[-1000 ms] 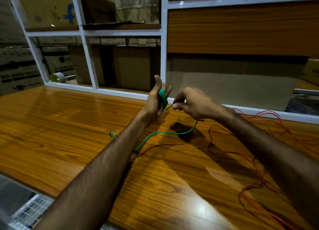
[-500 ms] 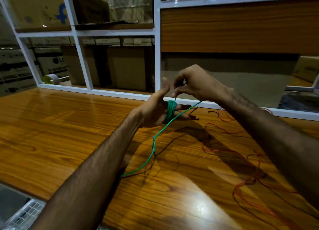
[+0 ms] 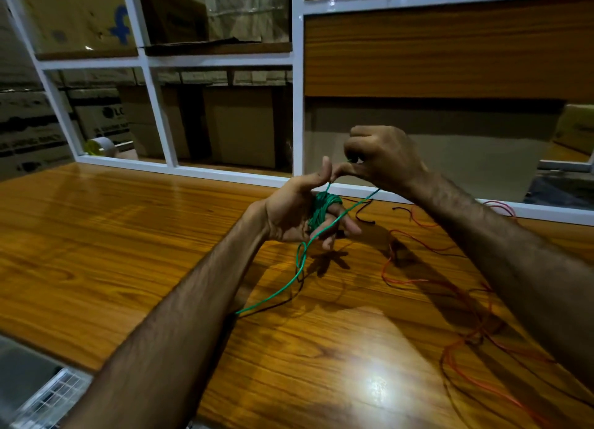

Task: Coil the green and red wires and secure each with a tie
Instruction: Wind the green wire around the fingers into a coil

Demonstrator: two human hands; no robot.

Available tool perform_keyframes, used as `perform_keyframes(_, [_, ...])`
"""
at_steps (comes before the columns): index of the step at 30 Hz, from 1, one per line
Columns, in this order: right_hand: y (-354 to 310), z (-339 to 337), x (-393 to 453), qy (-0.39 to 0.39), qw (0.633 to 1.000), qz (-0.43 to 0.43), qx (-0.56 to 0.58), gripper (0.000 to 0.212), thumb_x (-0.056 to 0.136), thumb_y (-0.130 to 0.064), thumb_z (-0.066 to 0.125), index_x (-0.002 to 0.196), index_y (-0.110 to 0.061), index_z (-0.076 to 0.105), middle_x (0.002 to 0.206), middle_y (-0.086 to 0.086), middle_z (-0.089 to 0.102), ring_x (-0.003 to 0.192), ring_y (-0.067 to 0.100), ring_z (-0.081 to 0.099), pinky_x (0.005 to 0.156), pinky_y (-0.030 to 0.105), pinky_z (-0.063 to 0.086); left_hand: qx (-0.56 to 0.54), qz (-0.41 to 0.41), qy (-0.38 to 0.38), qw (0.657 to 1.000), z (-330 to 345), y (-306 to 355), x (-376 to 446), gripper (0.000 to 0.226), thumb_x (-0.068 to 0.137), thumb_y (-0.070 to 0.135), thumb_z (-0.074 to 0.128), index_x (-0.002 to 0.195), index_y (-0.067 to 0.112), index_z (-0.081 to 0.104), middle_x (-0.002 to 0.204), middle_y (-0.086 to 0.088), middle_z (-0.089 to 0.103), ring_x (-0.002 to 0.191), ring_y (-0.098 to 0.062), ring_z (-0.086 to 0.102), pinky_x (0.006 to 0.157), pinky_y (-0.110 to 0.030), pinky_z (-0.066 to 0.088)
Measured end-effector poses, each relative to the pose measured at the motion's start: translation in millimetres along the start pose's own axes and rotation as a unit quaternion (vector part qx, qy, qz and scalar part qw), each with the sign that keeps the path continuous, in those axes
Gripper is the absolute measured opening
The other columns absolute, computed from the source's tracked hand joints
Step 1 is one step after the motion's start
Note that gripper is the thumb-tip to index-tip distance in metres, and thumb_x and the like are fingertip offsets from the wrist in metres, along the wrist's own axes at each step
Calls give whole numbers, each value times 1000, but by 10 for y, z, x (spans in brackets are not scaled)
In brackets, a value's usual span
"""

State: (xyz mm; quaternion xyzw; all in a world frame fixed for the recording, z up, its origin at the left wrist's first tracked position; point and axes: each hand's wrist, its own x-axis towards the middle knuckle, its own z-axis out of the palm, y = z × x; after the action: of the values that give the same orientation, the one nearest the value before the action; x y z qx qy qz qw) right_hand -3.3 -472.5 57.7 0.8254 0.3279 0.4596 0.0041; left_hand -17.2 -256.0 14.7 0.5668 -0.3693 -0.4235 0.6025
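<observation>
Left hand (image 3: 291, 208): held above the glossy wooden table (image 3: 106, 242), thumb up, fingers extended and loosely spread, a bundle of thin green wire (image 3: 321, 208) wound around them; free length of the wire trails down onto the table toward the left forearm; right hand (image 3: 384, 158): raised just above the left, fingers curled, pinching a green strand rising from the coil; thin red wire (image 3: 450, 300): loose, tangled on the table at right; tape roll (image 3: 99, 147): far left, behind the white frame (image 3: 299, 107).
</observation>
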Motion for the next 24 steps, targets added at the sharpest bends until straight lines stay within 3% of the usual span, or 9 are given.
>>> perform_keyframes(2, [33,28,-75,-9,1000,10,1,69,90,-76,40,69,-13,58,72,-1,49,55,18,45,49,28,31,23,6,-7,1000,4,-15,14,80,102,70,6,122,3,45,79,-11,75,59,-21,63,67,-31,54])
perform_keyframes(6, [50,124,-177,-12,999,46,13,72,92,-76,37,66,-12,59,67,1,50,55,17,41,47,30,29,14,13,-26,999,-63,-92,93,88,102,70,18,106,2,74,62,-8,66,49,-18,58,104,-46,39])
perform_keyframes(9, [37,201,-232,-23,996,81,39,73,95,-74,32,66,-13,62,67,1,51,58,18,44,50,34,32,-13,31,-22,999,-78,-111,126,89,104,65,28,87,-13,69,49,-12,53,42,-21,54,124,-46,28])
perform_keyframes(11, [25,237,-282,-35,992,101,70,76,96,-73,28,69,-13,66,66,0,53,58,20,48,51,36,36,-21,59,0,998,-82,-118,140,78,107,55,32,82,-11,67,44,-11,45,39,-19,51,113,-40,44])
perform_keyframes(12, [20,258,-310,-40,988,116,91,75,96,-73,28,68,-14,66,64,0,54,56,21,49,51,37,38,-18,72,14,997,-81,-124,146,74,108,51,33,81,-9,66,42,-9,40,39,-17,49,98,-33,54])
perform_keyframes(14, [-9,290,-369,-58,976,163,130,72,95,-72,34,63,-15,62,59,3,59,53,25,53,52,40,40,-16,90,43,995,-83,-149,172,68,109,45,35,81,-7,69,40,-4,36,37,-12,47,72,-22,53])
perform_keyframes(19, [-105,347,-466,-144,934,250,209,64,99,-60,41,64,-12,66,56,7,64,46,17,55,50,35,40,-64,143,110,981,-27,-161,210,61,112,37,33,90,-3,73,40,-1,38,38,-12,46,95,-33,53])
perform_keyframes(21, [-146,363,-474,-165,920,278,222,57,105,-45,46,63,-11,65,55,5,62,43,10,49,48,30,35,-114,175,125,970,-18,-152,212,62,112,39,29,106,-2,76,45,-2,46,45,-14,52,94,-33,49])
perform_keyframes(24, [-282,395,-457,-194,905,294,237,47,106,-30,46,65,-15,64,59,-3,62,54,11,57,58,32,43,-257,232,138,928,-10,-78,268,61,109,44,34,137,-4,61,87,-15,76,90,-28,74,100,-38,56])
